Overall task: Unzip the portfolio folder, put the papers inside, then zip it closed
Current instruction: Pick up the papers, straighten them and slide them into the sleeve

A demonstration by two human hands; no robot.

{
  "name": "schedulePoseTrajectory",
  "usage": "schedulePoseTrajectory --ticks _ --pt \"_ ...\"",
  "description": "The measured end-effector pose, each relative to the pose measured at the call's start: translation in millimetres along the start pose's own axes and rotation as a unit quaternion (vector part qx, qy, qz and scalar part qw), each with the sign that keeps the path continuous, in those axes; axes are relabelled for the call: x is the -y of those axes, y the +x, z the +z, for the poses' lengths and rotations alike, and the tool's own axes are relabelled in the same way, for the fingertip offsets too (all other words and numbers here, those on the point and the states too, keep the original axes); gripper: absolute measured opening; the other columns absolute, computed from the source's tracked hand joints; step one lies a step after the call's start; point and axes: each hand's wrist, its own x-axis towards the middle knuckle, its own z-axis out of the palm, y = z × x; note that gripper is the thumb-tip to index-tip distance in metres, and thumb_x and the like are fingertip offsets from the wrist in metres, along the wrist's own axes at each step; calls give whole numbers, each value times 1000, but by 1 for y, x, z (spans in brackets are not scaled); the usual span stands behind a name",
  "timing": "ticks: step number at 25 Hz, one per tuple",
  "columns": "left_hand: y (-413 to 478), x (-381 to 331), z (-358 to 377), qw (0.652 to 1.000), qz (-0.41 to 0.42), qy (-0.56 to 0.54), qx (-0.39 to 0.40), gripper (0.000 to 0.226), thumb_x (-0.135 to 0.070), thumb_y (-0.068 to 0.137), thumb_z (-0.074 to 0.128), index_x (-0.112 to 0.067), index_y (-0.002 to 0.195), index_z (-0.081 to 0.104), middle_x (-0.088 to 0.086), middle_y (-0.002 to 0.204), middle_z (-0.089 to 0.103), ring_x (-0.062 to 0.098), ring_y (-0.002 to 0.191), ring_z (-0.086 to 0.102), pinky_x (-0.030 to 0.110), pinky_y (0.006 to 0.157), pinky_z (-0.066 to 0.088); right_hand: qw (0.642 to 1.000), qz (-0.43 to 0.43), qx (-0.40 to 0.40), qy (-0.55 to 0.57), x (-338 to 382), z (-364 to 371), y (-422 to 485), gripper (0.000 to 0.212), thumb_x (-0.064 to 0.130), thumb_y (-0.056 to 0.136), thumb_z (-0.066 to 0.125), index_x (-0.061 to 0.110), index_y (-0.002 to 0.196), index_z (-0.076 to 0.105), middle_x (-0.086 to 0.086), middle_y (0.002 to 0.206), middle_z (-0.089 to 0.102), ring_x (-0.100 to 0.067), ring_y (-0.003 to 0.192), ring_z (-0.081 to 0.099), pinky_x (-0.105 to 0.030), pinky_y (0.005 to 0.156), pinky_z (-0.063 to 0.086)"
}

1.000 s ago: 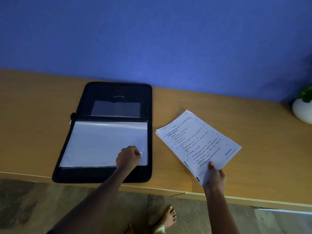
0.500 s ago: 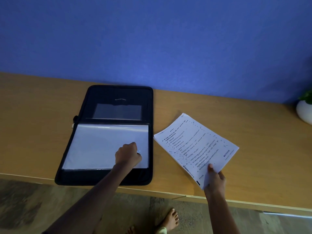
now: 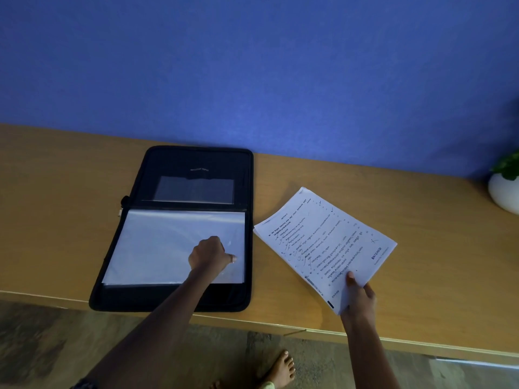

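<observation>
A black zip portfolio folder lies opened flat on the wooden table. Its near half holds clear plastic sleeves; its far half has a window pocket. My left hand rests on the top sleeve near its right edge, with the fingers curled and the thumb pointing right, pinching the plastic. To the right of the folder, my right hand grips the near corner of a stack of printed papers. The stack is angled just above the table and lies apart from the folder.
A blue wall runs along the back of the table. A white round pot with a green plant stands at the far right. The table's front edge is close to me, with my bare foot on the floor below it.
My left hand has slid a little farther up the sleeve. The papers have shifted slightly toward the folder in my right hand. The view has tilted up a bit.
</observation>
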Motion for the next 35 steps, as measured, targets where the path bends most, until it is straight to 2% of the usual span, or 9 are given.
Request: schedulePoseTrajectory --ticks 5,9,12,15,18,20,25,28,35 --pt "-1 1 -6 998 0 -55 -6 34 -41 92 57 -10 82 68 6 78 72 25 75 70 33 72 57 1000 -16 20 8 4 -2 2 14 11 97 56 13 110 62 -7 110 68 -20 86 66 -39 78 54" --pt "-7 1 -2 999 32 -1 -32 17 -21 90 56 -10 102 62 6 96 69 25 87 65 29 67 50 999 -26 43 -2 6 0 1 14 12 97 56 15 109 64 0 104 71 -21 91 67 -41 80 55" --pt "-13 -3 1 998 56 33 -26 33 -17 86 60 -10 116 49 8 101 65 23 83 61 30 65 47 998 -37 54 -27 2 7 -2 16 13 98 55 10 112 62 -6 107 70 -27 94 65 -45 84 53" --pt "-15 -6 1 996 69 45 -23 42 -18 85 62 -9 122 45 8 100 64 22 81 60 28 63 44 992 -76 57 -77 -6 13 -6 17 12 98 54 4 110 63 -9 102 70 -26 86 65 -36 74 53" --pt "-16 -4 1 993 96 58 -42 45 -16 84 62 -11 124 39 3 81 58 19 68 56 27 55 41 986 -107 80 -104 -13 15 -10 15 11 98 54 5 107 64 -4 96 72 -23 81 66 -34 69 53" --pt "-18 -2 1 986 137 86 -42 38 -11 83 60 -15 115 38 -1 69 48 15 56 47 25 48 34 985 -107 84 -104 -15 14 -10 12 12 98 55 8 104 65 -3 95 72 -23 81 67 -35 68 54" --pt "-20 -5 9 974 167 154 -14 11 -10 84 55 -9 95 60 8 93 57 27 86 62 28 63 42 988 -96 81 -94 -18 14 -9 12 14 97 56 13 102 67 4 89 75 -16 76 70 -31 62 56" --pt "-22 -11 15 972 150 178 -42 14 -17 86 56 -6 92 62 9 92 61 26 85 65 28 64 43 987 -96 92 -92 -18 17 -11 13 13 97 56 17 94 68 9 82 77 -9 70 72 -25 55 57" --pt "-15 -21 17 929 138 341 -30 17 -13 86 59 -12 102 66 3 93 65 20 88 66 27 62 43 987 -101 104 -76 -13 20 -10 14 11 98 54 15 97 67 -2 97 74 -21 84 69 -36 73 58"
